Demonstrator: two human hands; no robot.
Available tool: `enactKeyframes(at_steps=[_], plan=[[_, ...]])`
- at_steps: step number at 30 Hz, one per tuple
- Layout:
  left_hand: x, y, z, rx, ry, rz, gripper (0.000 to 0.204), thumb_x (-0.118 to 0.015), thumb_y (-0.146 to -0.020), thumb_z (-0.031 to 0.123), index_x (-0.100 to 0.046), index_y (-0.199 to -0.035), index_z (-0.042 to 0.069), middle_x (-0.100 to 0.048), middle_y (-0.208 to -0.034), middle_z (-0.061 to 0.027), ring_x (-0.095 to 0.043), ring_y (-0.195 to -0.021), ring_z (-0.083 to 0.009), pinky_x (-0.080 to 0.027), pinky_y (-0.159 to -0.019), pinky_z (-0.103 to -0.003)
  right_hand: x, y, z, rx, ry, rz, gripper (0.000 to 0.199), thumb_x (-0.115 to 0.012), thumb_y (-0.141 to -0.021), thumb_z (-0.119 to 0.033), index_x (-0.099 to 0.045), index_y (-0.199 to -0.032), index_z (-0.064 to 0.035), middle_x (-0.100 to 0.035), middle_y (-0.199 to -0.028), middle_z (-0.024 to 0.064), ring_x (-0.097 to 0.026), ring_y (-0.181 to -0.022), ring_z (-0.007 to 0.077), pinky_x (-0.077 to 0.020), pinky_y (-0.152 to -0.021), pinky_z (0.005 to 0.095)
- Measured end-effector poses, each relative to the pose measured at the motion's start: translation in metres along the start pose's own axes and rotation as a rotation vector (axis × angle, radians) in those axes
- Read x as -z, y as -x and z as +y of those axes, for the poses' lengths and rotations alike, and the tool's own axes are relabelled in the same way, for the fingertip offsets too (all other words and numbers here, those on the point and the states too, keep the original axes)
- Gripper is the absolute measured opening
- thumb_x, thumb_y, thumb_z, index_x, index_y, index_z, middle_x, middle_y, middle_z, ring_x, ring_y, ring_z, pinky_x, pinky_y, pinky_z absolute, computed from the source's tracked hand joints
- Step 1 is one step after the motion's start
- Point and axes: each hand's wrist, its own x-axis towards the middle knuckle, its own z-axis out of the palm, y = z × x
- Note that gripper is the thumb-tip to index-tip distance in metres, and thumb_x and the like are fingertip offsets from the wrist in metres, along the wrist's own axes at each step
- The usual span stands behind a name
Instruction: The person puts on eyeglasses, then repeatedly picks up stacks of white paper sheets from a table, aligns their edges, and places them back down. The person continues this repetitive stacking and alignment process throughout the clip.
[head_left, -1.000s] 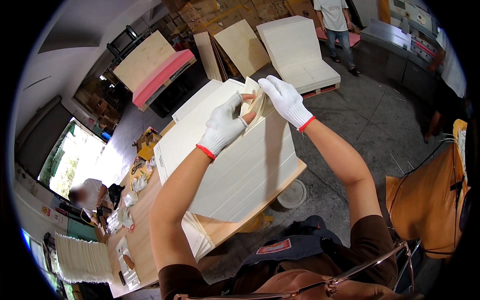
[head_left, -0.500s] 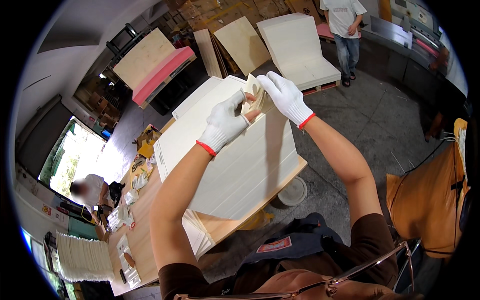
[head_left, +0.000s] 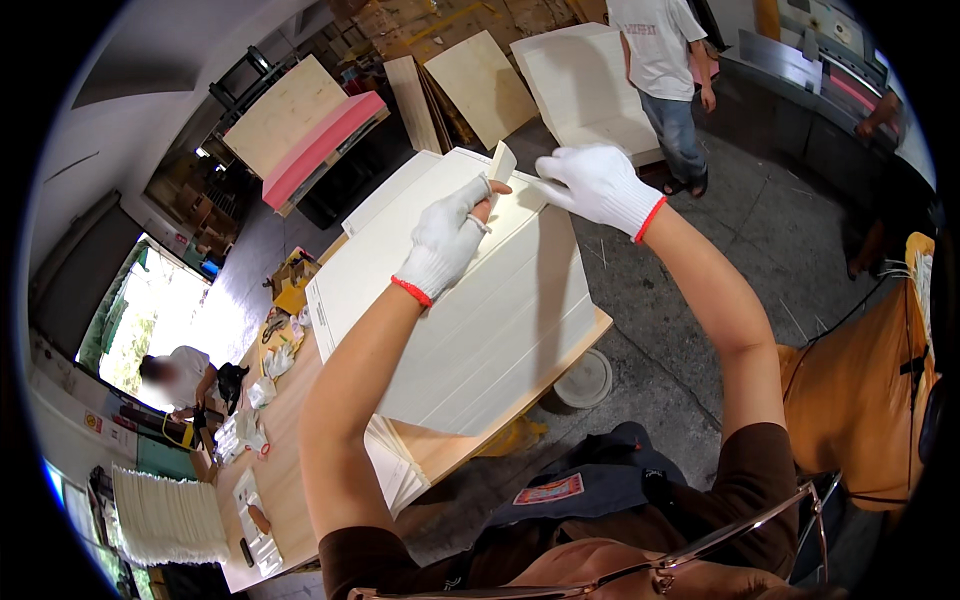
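A thick stack of white paper sheets [head_left: 480,330] stands on a wooden table in front of me. My left hand [head_left: 446,240], in a white glove with bare fingertips and a red cuff, rests on its top and is closed on a curled-up sheet corner [head_left: 503,162] at the far edge. My right hand [head_left: 600,188], also gloved in white with a red cuff, is just right of that corner. Its fingers are bent, with a gap between thumb and forefinger, near the stack's edge; no held sheet shows in it.
The wooden table [head_left: 290,450] carries plastic bags and loose papers at left. A lidded bucket [head_left: 583,380] is by the table's right side. A person [head_left: 665,90] stands beyond, near another white stack [head_left: 580,85]. Another person [head_left: 180,380] works at far left. Orange sacking [head_left: 850,390] is at right.
My right hand has moved right, away from the raised corner, and the fanned sheets there now lie flatter. The person beyond has come closer. My left hand stays about where it was.
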Motion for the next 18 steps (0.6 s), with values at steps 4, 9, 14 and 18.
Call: enactKeyframes(at_steps=[4,9,14,18], plan=[[-0.002,-0.003,-0.007,-0.011,-0.062,-0.010,0.029,-0.050,-0.098,0.020,-0.068,-0.121,0.021,-0.061,-0.073,-0.0083,-0.060,-0.065,-0.0180,-0.048,-0.065,-0.034,-0.010,-0.011,-0.010,-0.207,-0.371,0.007,0.050,-0.048,-0.099,-0.055,-0.061,-0.090,-0.0078,-0.065,-0.082,0.0133,-0.064,-0.079,0.0348,-0.0502,-0.071,0.0436],[-0.001,-0.002,-0.005,0.022,-0.086,-0.006,0.028,-0.053,-0.096,0.025,-0.069,-0.119,0.023,-0.063,-0.072,-0.0091,-0.062,-0.065,-0.0192,-0.049,-0.066,-0.036,-0.022,-0.012,-0.021,-0.553,-0.803,-0.002,0.054,-0.047,-0.098,-0.056,-0.057,-0.088,-0.0041,-0.060,-0.078,0.0126,-0.059,-0.075,0.0289,-0.0453,-0.074,0.0382],[0.000,0.001,0.007,0.072,-0.050,-0.055,0.031,-0.065,-0.090,0.024,-0.068,-0.121,0.021,-0.067,-0.080,-0.0074,-0.066,-0.071,-0.0184,-0.051,-0.071,-0.034,-0.037,-0.009,-0.017,-0.538,-0.846,0.082,0.056,-0.047,-0.098,-0.056,-0.057,-0.085,-0.0032,-0.060,-0.076,0.0119,-0.058,-0.074,0.0260,-0.0448,-0.074,0.0378],[0.004,0.006,0.016,0.093,-0.050,-0.099,0.039,-0.070,-0.086,0.017,-0.066,-0.125,0.019,-0.072,-0.100,-0.0073,-0.068,-0.083,-0.0171,-0.053,-0.079,-0.032,-0.040,-0.009,-0.017,-0.487,-0.860,0.104,0.057,-0.047,-0.098,-0.057,-0.058,-0.085,-0.0032,-0.059,-0.076,0.0113,-0.058,-0.074,0.0250,-0.0449,-0.074,0.0373]])
